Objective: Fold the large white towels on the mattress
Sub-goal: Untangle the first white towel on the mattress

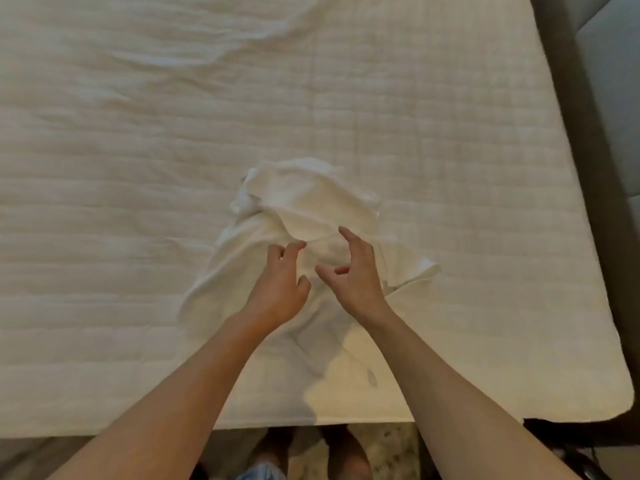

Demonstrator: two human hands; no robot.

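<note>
A crumpled white towel (304,202) lies in a heap on the quilted mattress (138,237), near its front edge and right of centre. Both my hands hover over the middle of the heap, close together. My left hand (282,282) has its fingers loosely curled with the tips just above the cloth. My right hand (353,271) is spread, index finger stretched toward a fold, thumb pointing left. Neither hand grips the towel. One corner of the towel (427,270) sticks out to the right.
The mattress's front edge (242,424) runs just before my feet (311,455), which stand on a patterned floor. A dark bed frame and grey upholstered panel (609,98) border the mattress on the right. Wrinkled sheet (207,46) lies at the far left.
</note>
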